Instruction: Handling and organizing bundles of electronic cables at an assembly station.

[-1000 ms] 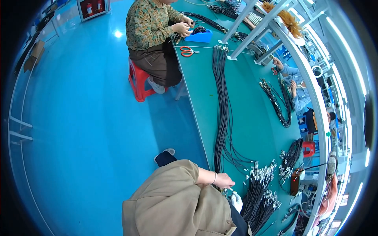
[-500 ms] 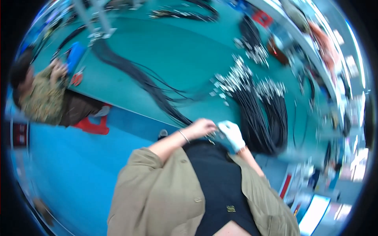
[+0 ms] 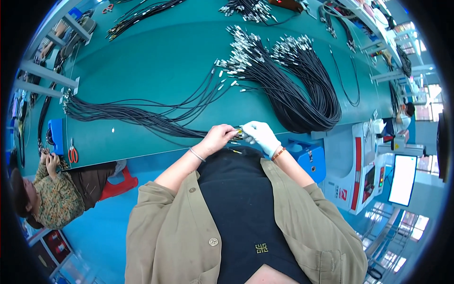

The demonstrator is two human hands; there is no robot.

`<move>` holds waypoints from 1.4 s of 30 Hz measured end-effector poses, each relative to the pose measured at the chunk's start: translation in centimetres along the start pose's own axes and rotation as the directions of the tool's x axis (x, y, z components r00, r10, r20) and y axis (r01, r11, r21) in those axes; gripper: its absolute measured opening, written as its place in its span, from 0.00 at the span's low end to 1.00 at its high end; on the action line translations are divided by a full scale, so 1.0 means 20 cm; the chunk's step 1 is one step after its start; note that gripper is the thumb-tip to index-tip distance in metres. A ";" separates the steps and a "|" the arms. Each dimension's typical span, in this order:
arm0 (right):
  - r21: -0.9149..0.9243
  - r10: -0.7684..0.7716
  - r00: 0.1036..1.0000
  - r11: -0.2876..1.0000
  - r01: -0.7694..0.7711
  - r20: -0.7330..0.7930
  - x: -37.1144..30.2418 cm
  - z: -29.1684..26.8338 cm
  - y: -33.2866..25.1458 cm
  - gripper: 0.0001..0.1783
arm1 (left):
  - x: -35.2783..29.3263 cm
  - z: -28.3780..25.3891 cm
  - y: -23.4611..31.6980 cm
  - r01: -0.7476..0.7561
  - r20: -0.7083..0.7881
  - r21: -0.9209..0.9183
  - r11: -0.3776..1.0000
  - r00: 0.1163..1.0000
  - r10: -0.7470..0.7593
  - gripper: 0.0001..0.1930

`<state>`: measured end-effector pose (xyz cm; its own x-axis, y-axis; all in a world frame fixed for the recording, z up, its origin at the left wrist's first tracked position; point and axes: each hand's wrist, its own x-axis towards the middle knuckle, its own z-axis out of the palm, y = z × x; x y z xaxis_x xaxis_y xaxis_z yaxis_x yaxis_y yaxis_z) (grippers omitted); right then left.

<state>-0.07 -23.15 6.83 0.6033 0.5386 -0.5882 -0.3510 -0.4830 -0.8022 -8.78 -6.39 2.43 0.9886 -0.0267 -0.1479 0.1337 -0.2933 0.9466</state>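
Note:
My bare left hand (image 3: 220,138) is closed round the ends of several thin black cables (image 3: 137,116) at the table's front edge. Those cables run off to the left across the green top. Small metallic and yellowish tips show between my hands. My right hand (image 3: 261,134), in a white glove, is closed with its fingertips at these cable ends, touching them beside my left fingers. Exactly what the gloved fingers pinch is partly hidden. Just beyond lies a thick looped bundle of black cables (image 3: 326,102) with many whitish connector ends (image 3: 243,49).
On the green table (image 3: 165,61), orange-handled scissors (image 3: 73,154) lie near a blue holder (image 3: 55,136) at left, beside a seated person (image 3: 56,199). More cable bundles (image 3: 142,16) lie at the far side. A blue box (image 3: 307,158) and a white machine (image 3: 354,170) stand at right.
My view has turned, so the table and cable bundles appear shifted and the right-side machine shows more fully. Both hands stay together at the cable ends.

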 end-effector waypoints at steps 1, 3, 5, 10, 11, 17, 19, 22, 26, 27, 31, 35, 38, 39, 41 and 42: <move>0.036 -0.004 1.000 0.999 0.004 -0.017 -0.01 0.01 0.00 0.14 | 0.00 0.00 0.01 0.000 0.013 0.000 1.000 1.000 0.000 0.10; 0.079 -0.003 0.999 0.997 0.006 -0.041 -0.01 0.02 0.02 0.14 | 0.00 0.00 0.02 -0.089 -0.018 0.179 0.980 0.995 0.094 0.10; 0.140 -0.021 0.997 0.990 0.031 -0.068 -0.01 0.05 0.05 0.13 | 0.01 -0.01 0.02 -0.132 -0.018 0.266 0.955 0.990 0.142 0.10; 0.123 -0.026 0.998 0.992 0.032 -0.052 -0.03 0.06 0.03 0.13 | 0.02 -0.04 0.02 0.067 0.079 -0.030 0.997 0.995 -0.064 0.11; 0.130 -0.022 0.998 0.991 0.029 -0.055 -0.04 0.06 0.02 0.13 | 0.02 -0.05 0.03 0.130 0.115 -0.103 0.986 0.986 -0.118 0.11; 0.163 -0.001 0.999 0.987 -0.005 0.037 -0.04 0.04 0.02 0.15 | 0.02 -0.03 0.02 0.164 0.155 -0.192 0.968 0.979 -0.135 0.12; 0.176 0.016 0.998 0.984 -0.026 0.061 -0.04 0.04 0.03 0.15 | 0.02 -0.04 0.04 0.186 0.175 -0.146 0.972 0.972 -0.160 0.11; 0.188 0.010 0.997 0.982 -0.023 0.073 -0.04 0.04 0.03 0.14 | 0.03 -0.03 0.04 0.195 0.183 -0.116 0.974 0.968 -0.172 0.11; 0.201 0.002 0.999 0.980 -0.013 0.053 -0.03 0.05 0.05 0.15 | 0.03 -0.02 0.01 0.196 0.178 -0.097 0.976 0.968 -0.176 0.11; 0.200 0.003 0.999 0.980 -0.014 0.053 -0.03 0.06 0.05 0.15 | 0.02 -0.02 0.00 0.206 0.180 -0.091 0.974 0.966 -0.188 0.11; 0.194 0.003 1.000 0.981 -0.007 0.023 -0.02 0.08 0.06 0.16 | 0.04 -0.02 0.02 0.228 0.186 -0.052 0.972 0.959 -0.215 0.11; 0.192 0.019 1.000 0.981 -0.021 0.014 -0.01 0.07 0.07 0.15 | 0.04 -0.01 0.00 0.208 0.147 -0.059 0.976 0.969 -0.198 0.11; 0.264 -0.011 1.000 0.964 0.019 -0.029 0.01 0.08 0.06 0.14 | 0.06 -0.02 -0.02 0.083 0.059 0.008 0.997 0.995 -0.084 0.11; 0.265 -0.013 0.999 0.964 0.021 -0.032 0.02 0.08 0.06 0.14 | 0.08 -0.04 -0.03 -0.022 -0.001 0.092 0.996 1.000 0.023 0.11; 0.438 -0.011 0.996 0.898 0.050 -0.091 0.05 0.08 0.07 0.15 | 0.13 -0.08 -0.03 -0.126 -0.049 0.182 0.975 0.989 0.137 0.11; 0.519 -0.006 0.993 0.852 0.068 -0.121 0.06 0.08 0.07 0.15 | 0.16 -0.12 -0.03 -0.024 -0.061 0.116 0.993 0.998 0.032 0.11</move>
<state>-1.01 -22.12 4.84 0.6874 0.4541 -0.5668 -0.6295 -0.0167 -0.7768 -5.49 -4.07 2.06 0.9947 0.0220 -0.1003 0.1007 -0.4019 0.9101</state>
